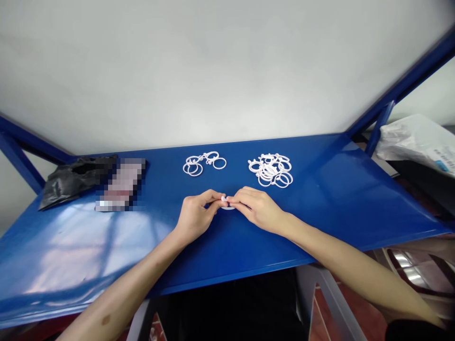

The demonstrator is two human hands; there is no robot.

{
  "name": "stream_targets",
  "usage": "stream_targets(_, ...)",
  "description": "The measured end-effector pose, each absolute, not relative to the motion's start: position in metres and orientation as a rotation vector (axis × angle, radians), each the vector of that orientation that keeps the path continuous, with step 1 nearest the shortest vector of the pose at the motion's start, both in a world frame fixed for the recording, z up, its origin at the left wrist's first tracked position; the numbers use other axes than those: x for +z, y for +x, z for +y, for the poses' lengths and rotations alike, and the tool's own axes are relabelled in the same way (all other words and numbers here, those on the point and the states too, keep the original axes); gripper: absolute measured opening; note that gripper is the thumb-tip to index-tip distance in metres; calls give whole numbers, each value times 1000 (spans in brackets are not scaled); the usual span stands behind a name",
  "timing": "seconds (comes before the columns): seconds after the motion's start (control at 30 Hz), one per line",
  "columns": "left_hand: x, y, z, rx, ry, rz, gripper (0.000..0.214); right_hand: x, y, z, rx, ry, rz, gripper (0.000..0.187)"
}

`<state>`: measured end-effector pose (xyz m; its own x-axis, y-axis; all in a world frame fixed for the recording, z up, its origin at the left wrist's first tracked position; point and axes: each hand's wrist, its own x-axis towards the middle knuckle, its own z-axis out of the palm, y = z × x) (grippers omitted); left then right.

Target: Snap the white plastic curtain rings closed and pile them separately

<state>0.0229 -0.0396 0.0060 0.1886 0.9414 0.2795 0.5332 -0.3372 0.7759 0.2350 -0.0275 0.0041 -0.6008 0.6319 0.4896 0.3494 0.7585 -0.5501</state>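
Observation:
My left hand (196,215) and my right hand (256,208) meet over the middle of the blue shelf (320,203). Both pinch one small white plastic ring (226,204) between their fingertips, each from its own side. Behind them lie two groups of the same white rings: a small linked group (203,163) to the left and a larger heap (272,169) to the right. Neither hand touches those groups.
A black plastic bag (76,177) and a blurred-out flat object (121,185) lie at the shelf's back left. A white plastic bag (417,139) sits beyond the blue frame post (380,124) at the right. A white wall stands behind the shelf.

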Motion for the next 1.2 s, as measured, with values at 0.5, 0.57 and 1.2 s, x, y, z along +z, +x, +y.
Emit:
stream_targets(0.5,4,0,-5,795,2505,1593,22,25,309,48,236,-1509,-1785,16)
stream_targets(0.57,5,-1,2,747,2597,1592,23,27,315,65,226,-1525,-1854,14)
stream_targets(1.2,-15,23,26,720,2739,1659,22,27,310,112,307,-1534,-2161,15)
